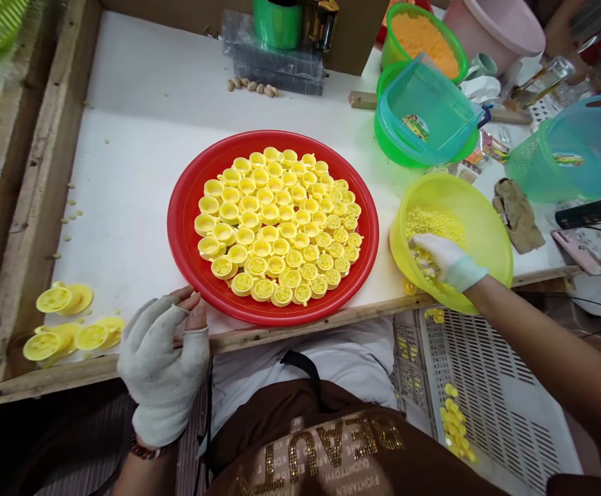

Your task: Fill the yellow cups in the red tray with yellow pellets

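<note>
A round red tray [187, 255] lies on the white tabletop, crowded with small yellow plastic cups [266, 195]. Those toward the right and front have small pellets in them; many at the back left look empty. My left hand [163, 351], in a white glove with bare fingertips, is at the tray's near-left rim, thumb and forefinger drawn together on its edge. Inside a yellow bowl [481, 234] to the right, my gloved right hand [437, 258] is in the loose yellow pellets [435, 224], fingers curled and partly buried among them.
Several yellow cups [55, 300] lie at the table's left corner. A wooden rail [311, 322] edges the front. Behind the bowl are a teal scoop-shaped basket [435, 103], a green tub of orange pellets [424, 45] and a cloth [518, 213]. A white crate [512, 386] stands below.
</note>
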A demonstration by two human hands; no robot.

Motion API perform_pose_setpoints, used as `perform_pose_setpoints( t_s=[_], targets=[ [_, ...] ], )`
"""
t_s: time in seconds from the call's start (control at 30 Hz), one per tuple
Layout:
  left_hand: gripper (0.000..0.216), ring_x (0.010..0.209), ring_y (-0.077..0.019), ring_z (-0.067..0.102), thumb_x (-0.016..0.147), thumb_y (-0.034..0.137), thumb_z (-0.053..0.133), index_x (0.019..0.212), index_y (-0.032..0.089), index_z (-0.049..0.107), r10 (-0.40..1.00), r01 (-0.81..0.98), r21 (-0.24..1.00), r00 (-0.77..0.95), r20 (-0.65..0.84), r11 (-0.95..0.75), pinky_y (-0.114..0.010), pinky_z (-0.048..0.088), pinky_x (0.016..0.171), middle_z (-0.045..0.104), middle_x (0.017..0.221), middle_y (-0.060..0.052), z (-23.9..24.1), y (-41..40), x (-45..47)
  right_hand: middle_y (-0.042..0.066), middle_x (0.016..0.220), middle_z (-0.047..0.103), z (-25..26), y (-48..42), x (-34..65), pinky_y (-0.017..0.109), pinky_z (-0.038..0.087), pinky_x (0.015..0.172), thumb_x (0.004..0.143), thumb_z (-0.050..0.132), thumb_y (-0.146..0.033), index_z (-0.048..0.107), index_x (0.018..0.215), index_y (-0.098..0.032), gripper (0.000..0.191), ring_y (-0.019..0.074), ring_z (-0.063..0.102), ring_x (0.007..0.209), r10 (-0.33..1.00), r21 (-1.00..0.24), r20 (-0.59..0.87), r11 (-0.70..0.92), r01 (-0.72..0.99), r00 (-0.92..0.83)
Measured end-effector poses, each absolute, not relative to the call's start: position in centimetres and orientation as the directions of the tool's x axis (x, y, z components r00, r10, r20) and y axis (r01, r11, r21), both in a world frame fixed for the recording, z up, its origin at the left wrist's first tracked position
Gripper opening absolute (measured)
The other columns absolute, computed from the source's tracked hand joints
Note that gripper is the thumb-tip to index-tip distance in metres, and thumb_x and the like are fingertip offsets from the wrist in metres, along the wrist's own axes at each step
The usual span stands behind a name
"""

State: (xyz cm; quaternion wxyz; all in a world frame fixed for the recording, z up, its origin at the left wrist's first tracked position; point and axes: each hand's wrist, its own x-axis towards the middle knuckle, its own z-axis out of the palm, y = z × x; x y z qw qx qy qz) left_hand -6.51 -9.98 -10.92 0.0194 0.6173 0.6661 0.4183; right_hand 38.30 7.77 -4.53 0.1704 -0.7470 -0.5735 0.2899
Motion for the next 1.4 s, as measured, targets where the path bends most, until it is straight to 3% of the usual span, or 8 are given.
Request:
perform_pose_setpoints(
  t_s=[0.1,0.2,0.27,0.43,0.63,0.87,1.07,1.4],
  targets=[
    [0.02,0.113,-0.0296,0.069,0.092,0.018,0.067,0.111,0.021,0.071,0.838,0.809,0.578,-0.236,0.492,-0.111,-0.05,0.054,0.102,0.074,0.116,-0.014,-10.9,-10.0,-6.5,-0.006,0.051,0.038,-2.1,9.1,38.7,0.036,0.017,0.045,0.098,0.029,-0.036,0.045,0.053,-0.015,0.053,-0.0071,0.037,0.041,0.906,-0.734,-0.413,-0.392,0.555,0.095],
    [0.021,0.113,-0.0297,0.069,0.092,0.018,0.067,0.113,0.022,0.071,0.839,0.81,0.574,-0.228,0.494,-0.117,-0.05,0.054,0.102,0.074,0.117,-0.014,-11.0,-10.0,-6.5,-0.013,0.056,0.016,0.7,9.6,37.5,0.042,0.008,0.049,0.1,0.005,-0.034,0.015,0.056,-0.007,0.053,-0.0161,0.021,0.044,0.915,-0.865,-0.404,-0.388,0.319,0.016],
    [0.022,0.113,-0.0295,0.068,0.092,0.019,0.067,0.114,0.022,0.071,0.834,0.807,0.578,-0.232,0.501,-0.123,-0.05,0.054,0.102,0.074,0.117,-0.013,-11.1,-10.0,-6.6,-0.013,0.06,0.012,2.3,9.3,35.0,0.04,0.006,0.049,0.101,-0.001,-0.035,0.013,0.059,-0.004,0.054,-0.0173,0.017,0.046,0.935,-0.928,-0.354,-0.35,0.127,-0.012],
    [0.034,0.115,-0.0295,0.067,0.09,0.018,0.069,0.124,0.026,0.069,0.828,0.816,0.559,-0.21,0.52,-0.145,-0.051,0.052,0.103,0.071,0.122,-0.012,-10.7,-10.0,-6.5,-0.011,0.054,0.028,2.0,7.7,24.0,0.023,0.014,0.038,0.096,0.052,-0.063,0.045,0.064,-0.02,0.054,-0.0011,0.02,0.038,0.929,-0.927,-0.357,-0.365,-0.087,-0.095],
    [0.046,0.139,-0.0423,0.049,0.088,0.03,0.072,0.133,0.03,0.063,0.877,0.857,0.357,0.196,0.439,-0.37,-0.07,0.034,0.114,0.052,0.152,-0.016,-9.0,-9.5,-4.2,-0.007,0.062,0.045,-3.1,6.2,13.6,0.023,0.02,0.037,0.087,0.067,-0.067,0.05,0.077,-0.023,0.048,0.0043,0.032,0.04,0.916,-0.854,-0.228,-0.351,-0.384,-0.33],
    [0.036,0.148,-0.0426,0.039,0.091,0.038,0.07,0.127,0.035,0.065,0.945,0.876,0.399,0.161,0.287,-0.27,-0.07,0.027,0.121,0.048,0.156,-0.007,-8.7,-8.8,-3.2,-0.005,0.064,0.052,-5.5,6.0,10.4,0.025,0.031,0.041,0.082,0.069,-0.072,0.051,0.078,-0.025,0.051,0.0082,0.045,0.049,0.942,-0.884,-0.225,-0.305,-0.356,-0.248],
    [0.048,0.145,-0.0424,0.043,0.088,0.04,0.072,0.133,0.026,0.06,0.89,0.864,0.381,0.148,0.431,-0.328,-0.068,0.034,0.116,0.052,0.151,-0.018,-9.5,-8.9,-3.3,-0.005,0.064,0.048,-5.3,7.5,10.5,0.024,0.021,0.039,0.08,0.074,-0.067,0.05,0.077,-0.025,0.048,0.0077,0.037,0.045,0.945,-0.875,-0.233,-0.307,-0.374,-0.231],
    [0.042,0.133,-0.0429,0.056,0.088,0.034,0.073,0.125,0.019,0.063,0.849,0.871,0.367,0.098,0.52,-0.326,-0.066,0.039,0.112,0.062,0.139,-0.022,-9.8,-8.9,-3.2,-0.002,0.07,0.047,-6.0,9.4,10.4,0.024,0.028,0.04,0.088,0.069,-0.061,0.049,0.076,-0.023,0.045,0.0091,0.042,0.051,0.969,-0.881,-0.173,-0.231,-0.412,-0.176]
  ],
)
